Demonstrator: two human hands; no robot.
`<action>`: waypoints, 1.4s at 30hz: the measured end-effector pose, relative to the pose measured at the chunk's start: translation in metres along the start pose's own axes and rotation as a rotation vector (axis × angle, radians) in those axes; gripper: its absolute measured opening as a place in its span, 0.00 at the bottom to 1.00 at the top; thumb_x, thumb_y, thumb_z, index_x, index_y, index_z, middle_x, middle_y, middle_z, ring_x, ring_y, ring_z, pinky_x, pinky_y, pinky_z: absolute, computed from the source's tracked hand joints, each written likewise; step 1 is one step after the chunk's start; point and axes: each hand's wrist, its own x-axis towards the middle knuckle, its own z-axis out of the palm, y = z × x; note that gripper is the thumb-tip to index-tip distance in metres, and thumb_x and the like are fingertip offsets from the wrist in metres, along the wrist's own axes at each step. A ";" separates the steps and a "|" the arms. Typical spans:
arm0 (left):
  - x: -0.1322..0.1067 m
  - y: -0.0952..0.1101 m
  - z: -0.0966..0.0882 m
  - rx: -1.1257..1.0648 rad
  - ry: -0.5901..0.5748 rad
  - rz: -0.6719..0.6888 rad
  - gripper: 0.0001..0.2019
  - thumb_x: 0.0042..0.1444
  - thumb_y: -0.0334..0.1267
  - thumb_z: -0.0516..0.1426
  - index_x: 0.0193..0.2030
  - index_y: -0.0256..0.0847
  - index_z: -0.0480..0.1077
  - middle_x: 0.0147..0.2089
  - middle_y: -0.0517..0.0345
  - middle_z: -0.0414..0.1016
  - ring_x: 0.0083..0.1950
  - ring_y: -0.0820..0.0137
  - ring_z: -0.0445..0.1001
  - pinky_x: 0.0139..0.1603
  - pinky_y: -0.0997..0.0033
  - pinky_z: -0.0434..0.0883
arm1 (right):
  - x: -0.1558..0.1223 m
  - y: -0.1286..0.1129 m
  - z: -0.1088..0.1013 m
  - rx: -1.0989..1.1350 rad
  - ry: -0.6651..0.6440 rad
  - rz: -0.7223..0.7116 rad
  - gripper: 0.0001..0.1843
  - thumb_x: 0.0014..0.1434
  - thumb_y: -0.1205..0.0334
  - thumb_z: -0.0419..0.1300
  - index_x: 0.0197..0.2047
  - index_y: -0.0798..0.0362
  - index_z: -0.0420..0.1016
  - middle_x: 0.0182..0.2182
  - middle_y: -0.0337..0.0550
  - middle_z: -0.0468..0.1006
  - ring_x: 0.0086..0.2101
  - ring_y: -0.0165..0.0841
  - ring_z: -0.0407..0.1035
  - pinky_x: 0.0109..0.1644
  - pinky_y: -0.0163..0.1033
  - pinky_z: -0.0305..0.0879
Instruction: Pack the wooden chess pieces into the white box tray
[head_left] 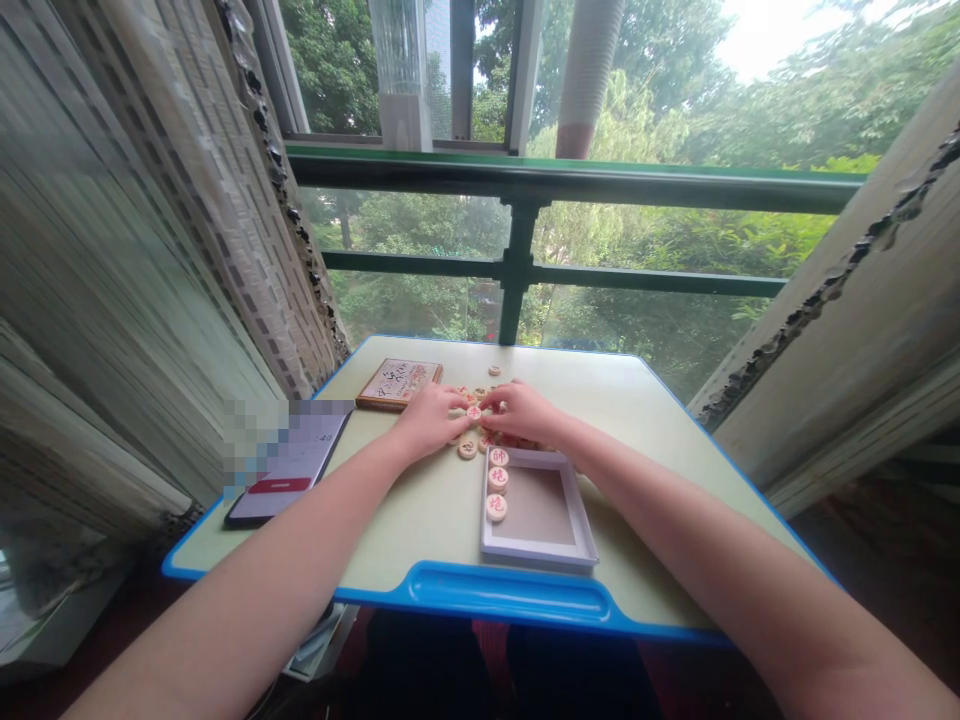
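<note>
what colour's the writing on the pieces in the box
Red on all three pieces, in the head view.

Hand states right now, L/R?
Left hand: fingers partly curled, fingertips at a red-marked round piece; can't tell whether it grips.
Right hand: fingers curled, fingertips at the same piece's other side; grip can't be told either.

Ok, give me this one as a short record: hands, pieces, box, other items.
Left hand: fingers beside a red-marked disc; grip unclear
Right hand: fingers at the same disc, opposite side
Open box: three red-marked pieces along its left wall
Loose pieces: beyond the box, partly hidden
Other items: phone-like device, decorated flat box
</note>
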 end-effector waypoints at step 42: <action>-0.029 0.047 -0.023 -0.242 0.058 0.156 0.10 0.49 0.45 0.61 0.35 0.42 0.77 0.40 0.53 0.77 0.45 0.63 0.72 0.50 0.62 0.65 | -0.070 -0.022 -0.022 0.136 0.242 -0.090 0.08 0.50 0.59 0.64 0.34 0.53 0.78 0.30 0.43 0.76 0.34 0.32 0.66 0.40 0.38 0.62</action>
